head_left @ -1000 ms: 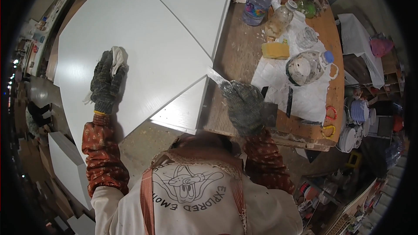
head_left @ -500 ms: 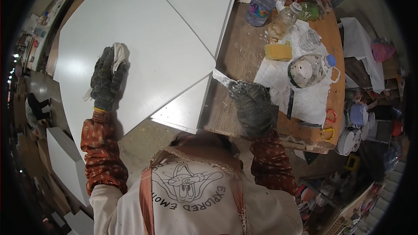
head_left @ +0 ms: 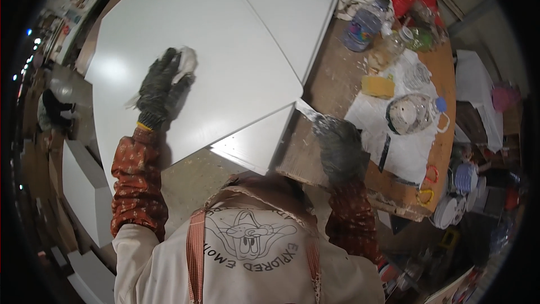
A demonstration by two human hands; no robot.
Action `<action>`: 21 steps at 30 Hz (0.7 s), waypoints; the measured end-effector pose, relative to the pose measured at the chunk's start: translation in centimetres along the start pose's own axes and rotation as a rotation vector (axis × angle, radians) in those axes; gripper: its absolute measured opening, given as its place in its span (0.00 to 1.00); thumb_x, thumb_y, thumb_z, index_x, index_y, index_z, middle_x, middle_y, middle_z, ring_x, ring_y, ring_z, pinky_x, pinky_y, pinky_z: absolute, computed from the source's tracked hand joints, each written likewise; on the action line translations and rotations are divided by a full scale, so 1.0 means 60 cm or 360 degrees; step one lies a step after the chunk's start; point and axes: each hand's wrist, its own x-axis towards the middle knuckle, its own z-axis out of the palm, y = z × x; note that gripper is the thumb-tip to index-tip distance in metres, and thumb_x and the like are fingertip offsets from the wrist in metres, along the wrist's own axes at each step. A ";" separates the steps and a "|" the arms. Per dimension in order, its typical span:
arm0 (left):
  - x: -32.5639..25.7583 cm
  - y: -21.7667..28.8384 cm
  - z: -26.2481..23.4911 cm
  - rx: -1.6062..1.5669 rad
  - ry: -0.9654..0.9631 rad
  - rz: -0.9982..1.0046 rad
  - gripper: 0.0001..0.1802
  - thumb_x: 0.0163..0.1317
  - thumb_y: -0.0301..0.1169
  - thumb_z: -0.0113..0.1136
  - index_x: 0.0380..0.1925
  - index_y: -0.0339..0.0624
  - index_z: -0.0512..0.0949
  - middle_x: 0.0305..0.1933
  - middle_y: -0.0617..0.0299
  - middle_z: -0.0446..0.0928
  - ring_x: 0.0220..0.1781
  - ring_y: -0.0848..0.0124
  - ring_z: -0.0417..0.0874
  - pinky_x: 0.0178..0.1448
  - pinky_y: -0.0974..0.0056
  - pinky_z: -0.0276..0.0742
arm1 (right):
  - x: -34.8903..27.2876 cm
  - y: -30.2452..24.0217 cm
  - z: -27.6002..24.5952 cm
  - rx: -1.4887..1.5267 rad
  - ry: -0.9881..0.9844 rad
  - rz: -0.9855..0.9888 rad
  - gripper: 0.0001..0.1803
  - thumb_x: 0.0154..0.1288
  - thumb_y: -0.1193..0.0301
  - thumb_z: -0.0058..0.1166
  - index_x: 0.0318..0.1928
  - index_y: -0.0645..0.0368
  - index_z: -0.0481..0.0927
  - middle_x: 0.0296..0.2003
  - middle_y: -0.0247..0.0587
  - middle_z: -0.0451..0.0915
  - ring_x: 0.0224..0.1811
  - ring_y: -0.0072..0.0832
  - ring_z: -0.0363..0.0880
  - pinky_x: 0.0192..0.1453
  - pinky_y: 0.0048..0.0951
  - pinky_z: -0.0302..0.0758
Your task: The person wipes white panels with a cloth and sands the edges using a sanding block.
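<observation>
My left hand (head_left: 156, 91), in a dark knitted glove, presses a white cloth (head_left: 188, 63) onto a broad white panel (head_left: 230, 73). The cloth bunches beside the thumb, and a wisp of it shows at the wrist. My right hand (head_left: 342, 151), gloved alike, is closed on a white-smeared putty knife (head_left: 308, 110). The knife's tip is by the panel's corner; whether it touches cannot be told. Its handle is hidden in the glove. Below the corner, a smaller white panel (head_left: 253, 143) with small holes shows at a lower level.
Right of the panels, the wooden tabletop (head_left: 306, 152) bears a yellow sponge (head_left: 378, 86), a cut plastic jug (head_left: 409, 114) on white sheeting, and a large bottle (head_left: 364, 27). White tubs (head_left: 447, 212) stand beyond the table's right edge. A person (head_left: 53, 110) is far left.
The view has shifted, so the table and panels sit farther right in the picture. My left hand has slid the cloth slightly away from me across the panel. My right hand keeps the knife near the corner.
</observation>
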 end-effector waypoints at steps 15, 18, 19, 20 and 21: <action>-0.068 0.046 -0.076 0.0069 -0.0070 -0.0021 0.29 0.60 0.33 0.63 0.63 0.42 0.71 0.69 0.48 0.67 0.71 0.52 0.67 0.74 0.52 0.61 | -0.033 -0.015 -0.080 0.0921 0.0829 0.0955 0.18 0.64 0.76 0.60 0.53 0.66 0.77 0.53 0.51 0.78 0.52 0.38 0.81 0.55 0.30 0.81; -0.037 0.019 -0.093 0.0544 -0.0204 -0.0143 0.26 0.65 0.34 0.57 0.63 0.41 0.71 0.68 0.46 0.68 0.68 0.47 0.68 0.71 0.49 0.63 | -0.041 0.003 -0.117 -0.0869 0.0667 -0.0180 0.16 0.63 0.81 0.58 0.52 0.67 0.77 0.51 0.55 0.78 0.50 0.44 0.81 0.51 0.33 0.81; -0.033 0.036 -0.084 0.0634 -0.0219 -0.0202 0.26 0.65 0.34 0.56 0.64 0.41 0.71 0.68 0.47 0.68 0.69 0.46 0.67 0.71 0.48 0.63 | -0.032 0.004 -0.129 -0.0898 0.0680 -0.0182 0.16 0.63 0.81 0.58 0.52 0.67 0.77 0.51 0.55 0.78 0.50 0.44 0.81 0.51 0.33 0.81; -0.028 0.053 -0.069 0.0597 -0.0212 -0.0173 0.26 0.65 0.34 0.56 0.64 0.41 0.71 0.68 0.47 0.68 0.69 0.46 0.67 0.71 0.48 0.63 | -0.025 0.007 -0.149 -0.0996 0.0703 -0.0079 0.14 0.64 0.80 0.57 0.50 0.69 0.77 0.50 0.56 0.78 0.49 0.44 0.81 0.49 0.34 0.81; -0.025 0.070 -0.059 0.0663 -0.0235 -0.0095 0.27 0.65 0.35 0.55 0.64 0.41 0.69 0.69 0.47 0.67 0.70 0.46 0.66 0.72 0.48 0.62 | -0.016 0.008 -0.174 -0.1099 0.0726 0.0024 0.13 0.65 0.79 0.56 0.49 0.71 0.77 0.49 0.57 0.78 0.48 0.45 0.81 0.47 0.35 0.80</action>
